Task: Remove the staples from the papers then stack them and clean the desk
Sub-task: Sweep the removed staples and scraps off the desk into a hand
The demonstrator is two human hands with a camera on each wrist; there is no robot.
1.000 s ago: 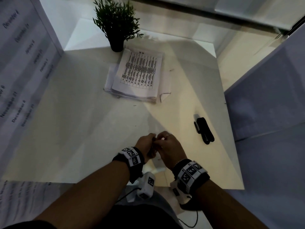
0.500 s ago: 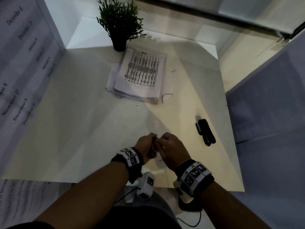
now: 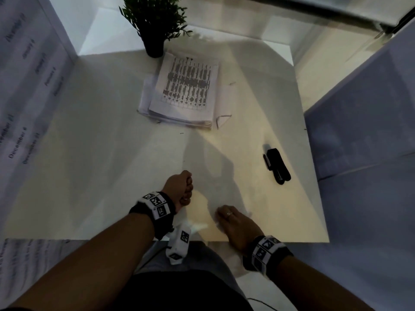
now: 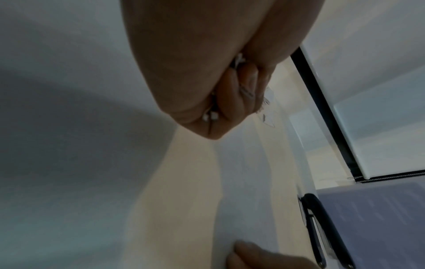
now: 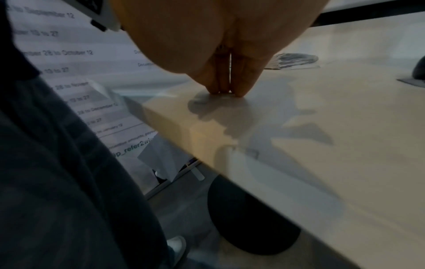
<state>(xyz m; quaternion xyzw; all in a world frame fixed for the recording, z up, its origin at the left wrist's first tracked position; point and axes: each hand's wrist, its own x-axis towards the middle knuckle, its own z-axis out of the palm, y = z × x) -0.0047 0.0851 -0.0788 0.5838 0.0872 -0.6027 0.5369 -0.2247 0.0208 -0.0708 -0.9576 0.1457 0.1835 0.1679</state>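
Note:
A stack of printed papers (image 3: 184, 93) lies at the back of the white desk (image 3: 101, 176); its edge also shows far off in the right wrist view (image 5: 294, 60). My left hand (image 3: 189, 187) hovers over the desk's near middle, curled into a fist. The left wrist view shows that fist (image 4: 230, 102) gripping bent staples (image 4: 247, 92) and tiny white scraps (image 4: 210, 116). My right hand (image 3: 219, 215) rests near the front edge, its straight fingertips (image 5: 239, 91) pressed together on the desk surface. A black staple remover (image 3: 277, 166) lies to the right.
A potted plant (image 3: 155, 23) stands behind the stack. A folded paper corner (image 3: 222, 120) and loose staples (image 3: 231, 83) lie beside the papers. Printed sheets (image 3: 27, 86) cover the wall on the left. A grey partition (image 3: 359, 108) bounds the right side.
The two hands were joined over the desk's near middle and have parted. My right hand dropped back to the front edge and touched down. My left hand stays fisted.

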